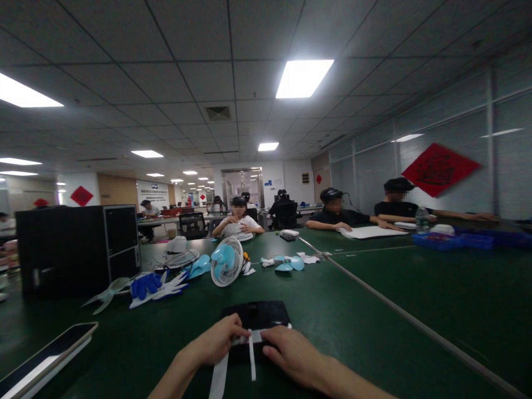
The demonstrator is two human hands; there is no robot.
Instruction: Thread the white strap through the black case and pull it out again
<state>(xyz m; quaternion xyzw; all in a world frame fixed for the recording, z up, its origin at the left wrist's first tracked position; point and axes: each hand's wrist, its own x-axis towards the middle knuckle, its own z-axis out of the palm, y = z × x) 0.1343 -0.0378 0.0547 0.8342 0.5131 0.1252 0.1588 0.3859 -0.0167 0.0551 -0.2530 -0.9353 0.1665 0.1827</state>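
Observation:
A flat black object [258, 311], its exact kind unclear, lies on the table right in front of me. A white strap [255, 336] runs across it, with a narrow white end [252, 363] hanging towards me and a wider white band [219, 378] trailing lower left. My left hand [222, 339] is closed, thumb and index finger pinching the strap near its middle. My right hand [293, 352] rests over the right side, fingers together on the strap and thumb bent below it. The fingers cover part of the strap and the black object.
A phone-like device [50, 357] lies at lower left. Beyond are blue-and-white gloves [155, 288], a fan head [226, 261], blue fan blades [288, 263] and a black computer case [75, 249]. A metal seam [374, 288] crosses the table [353, 332]. Several people sit around, blue trays [453, 240] at right.

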